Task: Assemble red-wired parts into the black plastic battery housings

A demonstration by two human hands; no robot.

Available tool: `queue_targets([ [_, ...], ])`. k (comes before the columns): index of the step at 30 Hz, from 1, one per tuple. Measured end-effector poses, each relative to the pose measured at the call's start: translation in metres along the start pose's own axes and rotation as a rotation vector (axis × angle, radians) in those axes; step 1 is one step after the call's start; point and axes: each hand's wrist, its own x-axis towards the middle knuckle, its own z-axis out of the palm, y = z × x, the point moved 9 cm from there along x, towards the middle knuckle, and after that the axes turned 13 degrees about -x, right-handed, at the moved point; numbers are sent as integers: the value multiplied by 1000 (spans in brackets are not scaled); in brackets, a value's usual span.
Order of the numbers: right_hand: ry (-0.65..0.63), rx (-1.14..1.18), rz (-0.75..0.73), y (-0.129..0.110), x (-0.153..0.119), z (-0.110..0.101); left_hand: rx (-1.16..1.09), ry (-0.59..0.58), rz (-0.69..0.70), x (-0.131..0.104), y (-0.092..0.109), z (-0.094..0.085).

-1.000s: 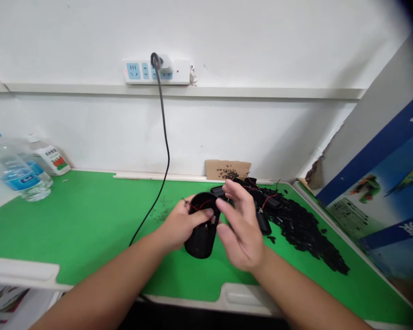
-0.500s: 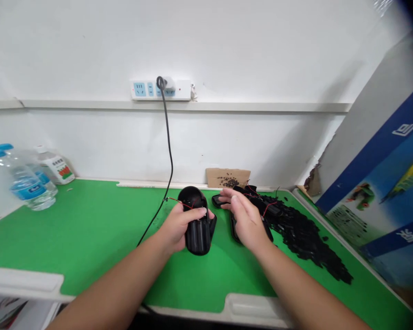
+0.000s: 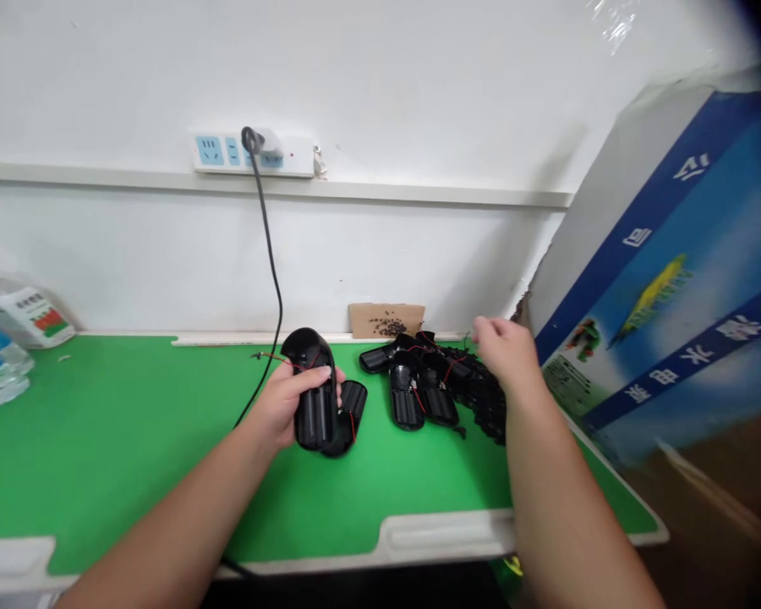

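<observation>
My left hand (image 3: 282, 402) is wrapped round a black plastic battery housing (image 3: 315, 414), rounded at the top, with ribbed battery slots below and thin red wires coming out. My thumb presses on its front. Just behind it, a second black housing (image 3: 355, 397) lies on the green table. Off to the right, my right hand (image 3: 506, 351) is raised by the far end of a heap of small black parts (image 3: 482, 393). Its fingers are curled together; whatever they hold, if anything, is hidden. Several more wired housings (image 3: 407, 397) lie between the hands.
A cardboard piece (image 3: 386, 321) with small dark bits leans at the wall. A black cable (image 3: 271, 254) hangs from the power strip (image 3: 254, 154) onto the table. Bottles (image 3: 22, 313) stand at left, and a large printed box (image 3: 665, 271) rises at right.
My right hand has moved right and up, from over the housings to beside the black heap, and its fingers have closed. My left hand keeps its housing. The view has turned right.
</observation>
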Motion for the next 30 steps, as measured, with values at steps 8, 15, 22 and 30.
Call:
queue_targets([
  [8, -260, -401, -157, -16, -28, 13, -36, 110, 13, 6, 3, -9],
  [15, -316, -572, -117, 27, -72, 13, -82, 68, 102, 11, 11, -8],
  [22, -249, -689, -125, 36, -81, 30, -140, 46, 227, 19, 23, -19],
  [30, -240, -778, -129, 18, -68, 42, -131, 83, 230, 28, 25, -31],
])
